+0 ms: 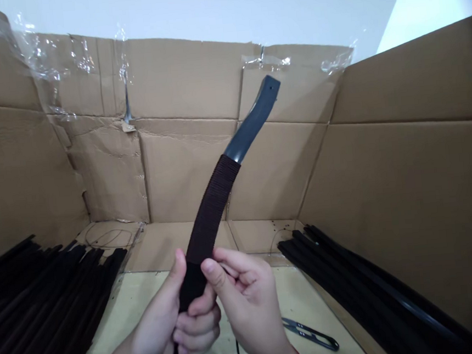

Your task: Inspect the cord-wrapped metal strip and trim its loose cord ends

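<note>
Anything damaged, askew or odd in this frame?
The cardboard back wall is torn and crumpled towards its left end, and the clear tape above it is puckered and peeling. Nothing else stands out: the cord wrap on the curved bar in the left hand looks even.

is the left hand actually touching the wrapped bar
Touching. The head view shows the left hand closed around the lower end of the wrapped bar, fingers curled over it.
</note>
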The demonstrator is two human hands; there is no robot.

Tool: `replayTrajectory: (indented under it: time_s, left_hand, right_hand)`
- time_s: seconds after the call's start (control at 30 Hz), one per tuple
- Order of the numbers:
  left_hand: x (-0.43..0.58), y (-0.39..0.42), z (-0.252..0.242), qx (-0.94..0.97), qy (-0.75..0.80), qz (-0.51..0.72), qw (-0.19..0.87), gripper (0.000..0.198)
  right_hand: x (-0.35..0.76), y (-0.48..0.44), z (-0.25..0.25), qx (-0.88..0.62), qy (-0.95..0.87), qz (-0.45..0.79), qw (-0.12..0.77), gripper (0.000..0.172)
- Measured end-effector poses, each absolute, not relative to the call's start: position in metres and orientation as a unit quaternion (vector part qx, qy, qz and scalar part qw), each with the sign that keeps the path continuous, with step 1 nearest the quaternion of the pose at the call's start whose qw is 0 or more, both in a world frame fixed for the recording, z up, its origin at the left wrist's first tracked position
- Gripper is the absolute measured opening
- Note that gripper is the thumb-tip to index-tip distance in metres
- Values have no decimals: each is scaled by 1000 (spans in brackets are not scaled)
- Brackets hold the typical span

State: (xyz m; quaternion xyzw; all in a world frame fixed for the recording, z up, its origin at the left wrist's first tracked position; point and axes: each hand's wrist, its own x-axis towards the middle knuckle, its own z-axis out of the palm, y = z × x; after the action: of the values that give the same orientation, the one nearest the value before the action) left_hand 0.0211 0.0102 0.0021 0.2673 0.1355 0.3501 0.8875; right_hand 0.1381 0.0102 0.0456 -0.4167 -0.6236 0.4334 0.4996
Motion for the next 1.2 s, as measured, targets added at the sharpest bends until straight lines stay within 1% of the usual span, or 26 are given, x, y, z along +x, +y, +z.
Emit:
replayTrajectory:
  time_s: [0.07,0.13,0.2,0.23,0.3,0.4,0.5,0.57,0.63,0.67,0.7,0.73,0.77,0.83,0.9,0.97,1.13,1.2]
  left_hand:
    - [22,9,4,328,209,392,834,68]
    - [23,7,8,385,279,464,747,62]
    - [25,4,12,414,304,524,679,54]
    - [26,3,13,411,302,536,673,52]
    - [27,-1,15,379,280,533,703,54]
    - [28,-4,13,315,223,501,775,55]
    - [30,-2,8,292,118,472,824,53]
    - [32,2,3,289,17,443,848,48]
    - [33,6,-3,275,-98,393,872,46]
    - [33,7,-5,272,-132,360,883,48]
    - [32,9,-7,280,-131,335,890,53]
    - [31,9,-9,298,-87,331,891,57]
    - [29,9,-9,325,-7,350,878,62]
    - [24,7,-8,379,180,434,798,65]
    - [21,4,-4,398,292,510,704,57]
    - [19,2,-1,401,300,528,686,57]
    - [16,6,-4,377,157,480,777,63]
    - [15,7,-6,363,119,476,792,61]
  right_hand:
    - [138,10,46,-409,-622,416,523,35]
    - [138,10,47,-386,-626,410,540,34]
    - [139,12,48,-364,-625,434,538,27]
    - [141,13,49,-352,-622,456,530,22]
    - [143,17,49,-326,-611,509,510,17]
    - [148,22,48,-280,-590,588,478,21]
    - [151,22,48,-235,-578,648,437,19]
    - [152,19,50,-231,-579,654,429,18]
    - [151,13,53,-252,-578,630,452,17]
    - [151,11,53,-271,-574,614,470,16]
    - [149,8,53,-293,-568,594,488,16]
    - [148,6,53,-319,-562,575,502,16]
    - [146,5,52,-343,-554,560,512,18]
    - [141,3,48,-380,-541,544,516,24]
    - [136,4,44,-387,-535,552,509,26]
    - [133,6,42,-376,-537,564,501,24]
    - [140,11,49,-355,-585,491,539,12]
    - [145,11,53,-354,-601,488,525,9]
